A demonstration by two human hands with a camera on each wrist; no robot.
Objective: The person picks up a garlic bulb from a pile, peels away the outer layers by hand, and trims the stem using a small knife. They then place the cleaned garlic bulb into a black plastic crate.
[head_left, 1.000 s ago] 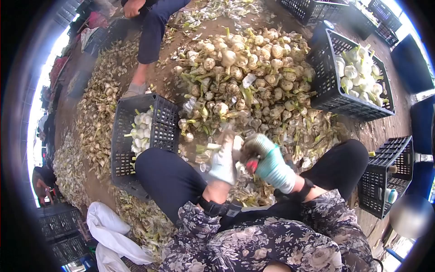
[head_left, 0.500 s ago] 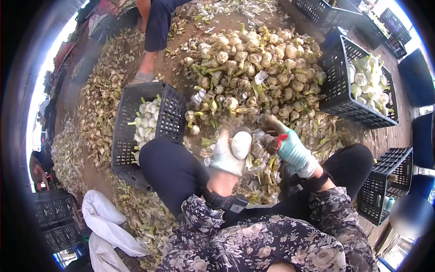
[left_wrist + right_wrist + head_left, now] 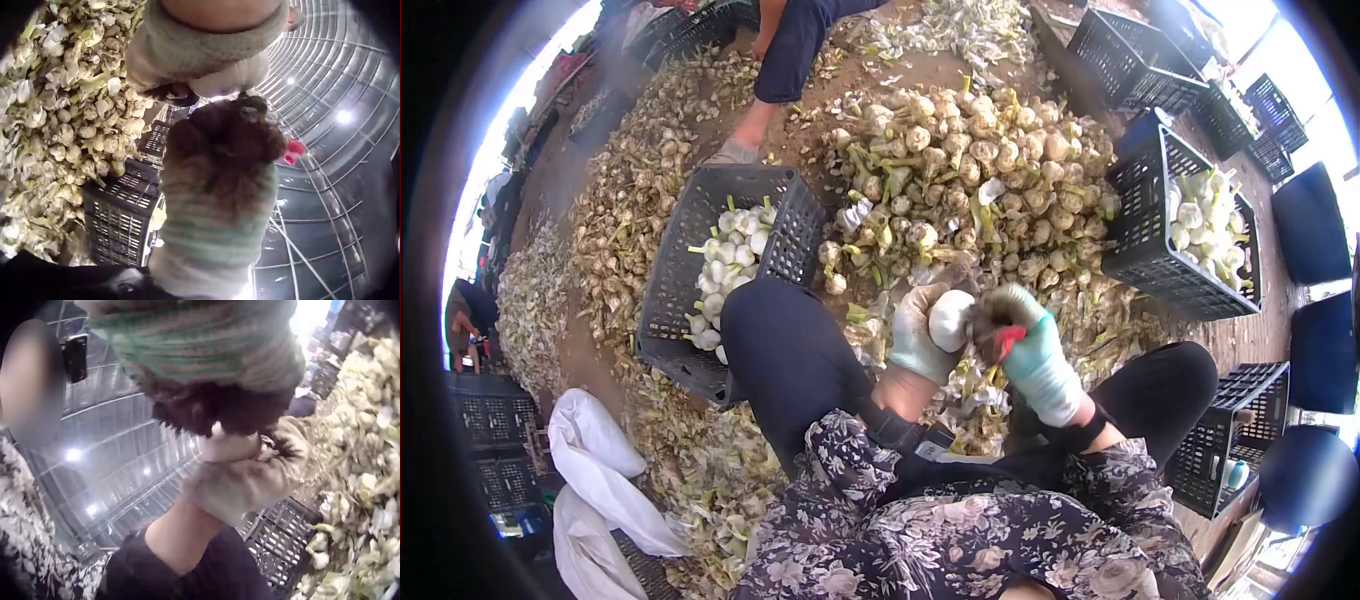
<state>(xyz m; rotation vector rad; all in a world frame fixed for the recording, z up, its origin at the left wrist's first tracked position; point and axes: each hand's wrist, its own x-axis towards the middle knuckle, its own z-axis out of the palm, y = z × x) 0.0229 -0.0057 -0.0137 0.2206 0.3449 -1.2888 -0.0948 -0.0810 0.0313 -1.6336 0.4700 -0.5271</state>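
Beside the right hand [image 3: 1036, 362], gripping white garlic bulb [image 3: 950, 318] in curled left hand [image 3: 917, 338]; with right, clasping red object [image 3: 1008, 340]; best held steady.

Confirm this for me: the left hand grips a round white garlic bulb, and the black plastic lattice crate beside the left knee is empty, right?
Not quite: the head view shows white garlic bulbs with green stems inside that black plastic lattice crate. The left hand does grip a round white garlic bulb.
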